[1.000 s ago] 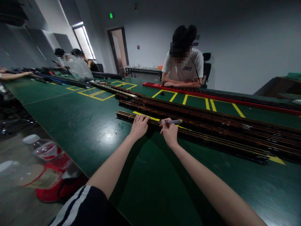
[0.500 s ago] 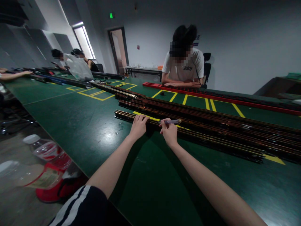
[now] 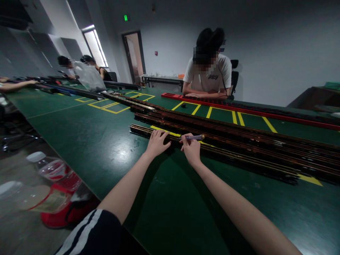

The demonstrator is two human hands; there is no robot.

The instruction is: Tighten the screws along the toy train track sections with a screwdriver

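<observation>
My left hand lies on the near dark metal rail, fingers spread across its top and thumb stretched out to the right. Just to the right, my right hand is closed around a slim screwdriver with a translucent handle. The handle's rounded end points right, and its tip is hidden by the fingers, close to the rail. Behind this rail runs a bundle of similar long dark rails with coppery edges. A yellow tape strip shows between the near rail and the bundle.
A long red rail lies along the far side of the green table, in front of a seated person. Yellow tape outlines mark the tabletop. A plastic bag stands farther left. Bottles are beside the table's left edge.
My left thumb has spread away from the fingers, out to the right. My right hand and the screwdriver stay almost where they were.
</observation>
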